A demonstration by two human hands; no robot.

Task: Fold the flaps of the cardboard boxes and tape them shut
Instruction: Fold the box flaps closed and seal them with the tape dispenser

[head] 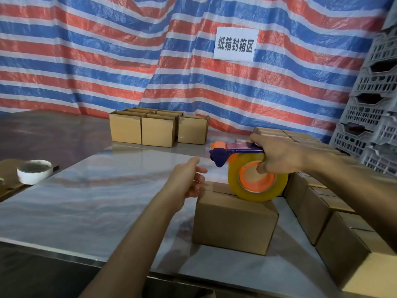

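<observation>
A glossy, grey marbled surface (103,203) fills the head view, backed by a hanging tarpaulin (86,61) striped red, blue and white, with a white paper sign (235,44) fixed to it. Grey plastic crates (369,100) are stacked at the right. A white roll (34,171) lies at the far left, a cluster of boxes (150,131) stands at the back, and a row of boxes (322,209) lines the right edge.

The cardboard box (234,224) sits near the front of the surface, flaps down, its long axis and top seam running left to right. On its top rests the roll of the tape dispenser (236,152), long axis also left to right, cutter head pointing left.

The right hand (281,155) grips the dispenser, fingers curled over the blue handle and thumb in the orange core. The left hand (187,179) is at the box's upper left edge, fingers relaxed and slightly apart (contact is unclear).
</observation>
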